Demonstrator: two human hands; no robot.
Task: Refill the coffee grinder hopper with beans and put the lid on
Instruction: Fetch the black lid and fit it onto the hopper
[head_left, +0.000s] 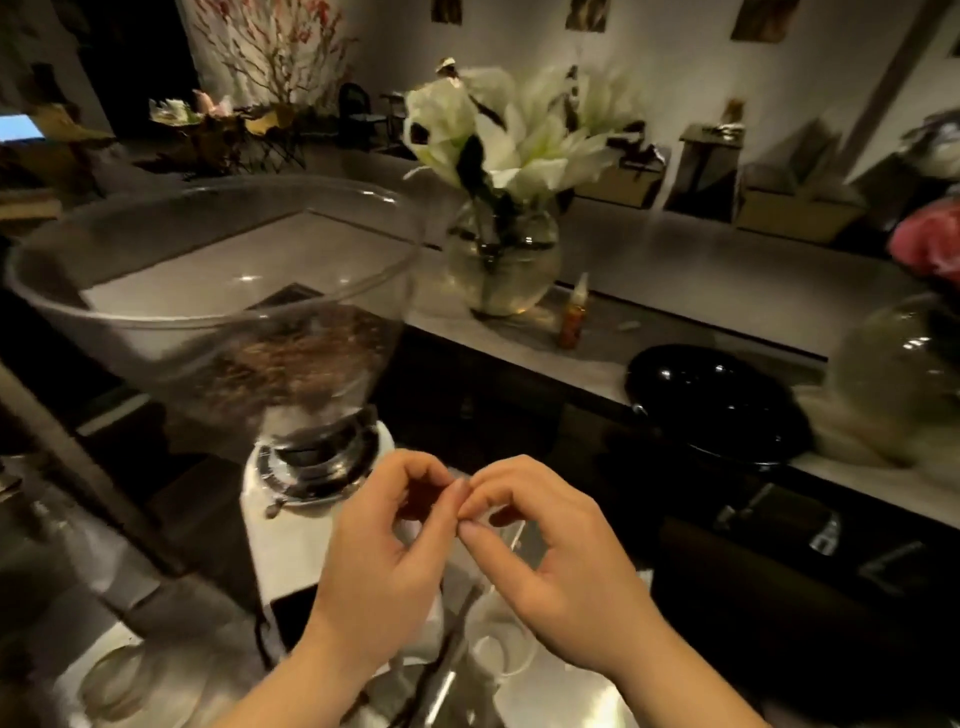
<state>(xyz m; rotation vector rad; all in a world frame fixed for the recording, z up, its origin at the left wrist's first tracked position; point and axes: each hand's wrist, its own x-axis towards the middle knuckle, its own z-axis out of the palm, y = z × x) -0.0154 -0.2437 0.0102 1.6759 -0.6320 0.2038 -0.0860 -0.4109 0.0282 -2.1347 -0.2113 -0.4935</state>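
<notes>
The coffee grinder (291, 540) has a white body and stands left of centre. Its clear hopper (156, 332) is wide, has no lid on it, and holds brown beans (296, 364) in its lower part. A glossy black round lid (717, 400) lies on the counter ledge to the right. My left hand (384, 556) and my right hand (556, 556) meet fingertip to fingertip in front of the grinder's base. Both pinch a thin clear piece (460, 475) that is too small and blurred to identify.
A round glass vase (501, 270) of white lilies stands on the ledge behind the hopper, with a small orange bottle (571, 322) beside it. Another glass vase (898, 374) sits at the far right. A white cup (498, 644) is below my hands.
</notes>
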